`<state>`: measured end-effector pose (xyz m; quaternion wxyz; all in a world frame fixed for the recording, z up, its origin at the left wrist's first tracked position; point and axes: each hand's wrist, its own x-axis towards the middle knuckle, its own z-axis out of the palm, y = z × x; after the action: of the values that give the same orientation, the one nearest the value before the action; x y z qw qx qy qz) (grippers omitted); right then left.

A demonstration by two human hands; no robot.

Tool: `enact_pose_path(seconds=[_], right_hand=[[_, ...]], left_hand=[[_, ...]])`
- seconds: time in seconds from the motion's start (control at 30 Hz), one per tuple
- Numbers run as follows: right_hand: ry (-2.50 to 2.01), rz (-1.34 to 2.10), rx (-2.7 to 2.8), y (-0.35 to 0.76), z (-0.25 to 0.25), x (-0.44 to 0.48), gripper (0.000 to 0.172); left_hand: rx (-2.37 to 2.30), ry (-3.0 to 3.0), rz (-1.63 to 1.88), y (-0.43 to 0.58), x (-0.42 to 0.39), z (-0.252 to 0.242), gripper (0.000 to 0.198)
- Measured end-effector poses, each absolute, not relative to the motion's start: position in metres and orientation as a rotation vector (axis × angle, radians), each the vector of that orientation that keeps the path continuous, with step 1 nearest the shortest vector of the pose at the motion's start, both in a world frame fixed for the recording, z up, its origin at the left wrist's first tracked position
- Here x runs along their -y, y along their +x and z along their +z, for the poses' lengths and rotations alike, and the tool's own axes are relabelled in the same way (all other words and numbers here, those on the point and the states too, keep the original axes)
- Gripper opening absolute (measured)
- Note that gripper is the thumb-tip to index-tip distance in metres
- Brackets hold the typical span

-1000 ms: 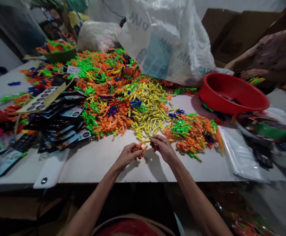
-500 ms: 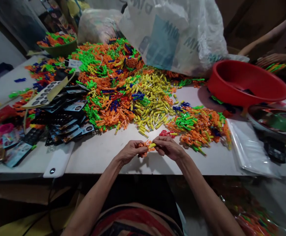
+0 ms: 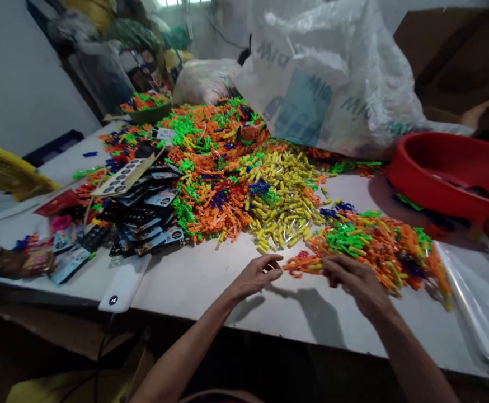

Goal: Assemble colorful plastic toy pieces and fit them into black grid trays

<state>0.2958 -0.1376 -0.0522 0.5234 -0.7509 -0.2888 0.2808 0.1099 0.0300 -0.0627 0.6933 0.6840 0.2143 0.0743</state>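
My left hand [image 3: 260, 275] hovers over the white table, its thumb and fingers apart and nothing between them. Just right of it, an orange plastic piece with a yellow tube [image 3: 303, 264] extends from the fingertips of my right hand [image 3: 356, 280], which is closed on its right end. Small red pieces [image 3: 309, 254] lie partly hidden behind it. Beyond my right hand is a heap of orange, green and yellow pieces [image 3: 379, 246]. A pile of wrapped yellow tubes [image 3: 284, 196] spreads in front of both hands.
A large mound of coloured plastic pieces [image 3: 215, 162] fills the table's back, below a big white sack [image 3: 332, 84]. Black printed cards [image 3: 144, 215] and a white power bank [image 3: 122, 285] lie left. On the right are a red basin [image 3: 450, 184] and clear plastic bags [image 3: 479, 296].
My hands have separated; the left has let go of the orange piece, and the right has carried it rightward toward the mixed heap. The view has turned left.
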Motion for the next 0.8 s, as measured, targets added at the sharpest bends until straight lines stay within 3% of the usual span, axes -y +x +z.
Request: enact_pose_path(seconds=[0.13, 0.2, 0.37, 0.5, 0.63, 0.8], right_hand=[[-2.170, -0.197, 0.638, 0.346, -0.049, 0.146, 0.050], [-2.317, -0.479, 0.824, 0.338, -0.053, 0.138, 0.055], [-2.339, -0.371, 1.626, 0.282, -0.092, 0.100, 0.049], [-2.473, -0.457, 1.557, 0.306, -0.107, 0.094, 0.038], [-2.538, -0.536, 1.476, 0.356, -0.111, 0.104, 0.031], [-2.578, -0.474, 1.329, 0.391, -0.105, 0.105, 0.031]], left_hand=[[-0.705, 1.856, 0.496, 0.112, -0.058, -0.026, 0.032], [-0.538, 1.934, 0.590, 0.117, -0.057, 0.005, 0.034], [-0.082, 1.782, 0.690, 0.127, -0.028, 0.073, 0.030], [-0.302, 1.736, 0.613, 0.130, -0.027, 0.060, 0.019], [-0.549, 1.658, 0.495, 0.131, -0.031, 0.026, 0.021], [-0.389, 1.739, 0.691, 0.116, -0.023, 0.056, 0.033]])
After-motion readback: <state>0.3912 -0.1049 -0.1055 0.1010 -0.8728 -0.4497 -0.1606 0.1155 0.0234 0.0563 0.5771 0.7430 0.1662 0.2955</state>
